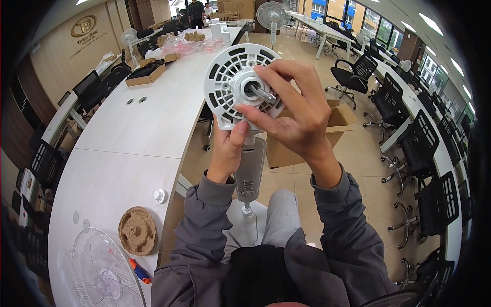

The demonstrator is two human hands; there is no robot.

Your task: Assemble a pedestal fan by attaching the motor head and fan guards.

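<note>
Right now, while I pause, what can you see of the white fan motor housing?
The white fan motor housing is round, apparently plastic, with wide dark slots near its rim and smaller openings inside. A bare, metallic-looking shaft projects from its central collar; no blade or guard is fitted. Its front faces the camera, above the stand column. The left hand supports its lower edge, while the right hand has thumb and index finger at the collar. Its back is hidden.

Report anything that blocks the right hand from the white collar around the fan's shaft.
Nothing visible blocks it. The right hand has its thumb and index finger at the rim of the white collar; the metal shaft sticks out between them, and the left hand supports the fan head from below.
</note>
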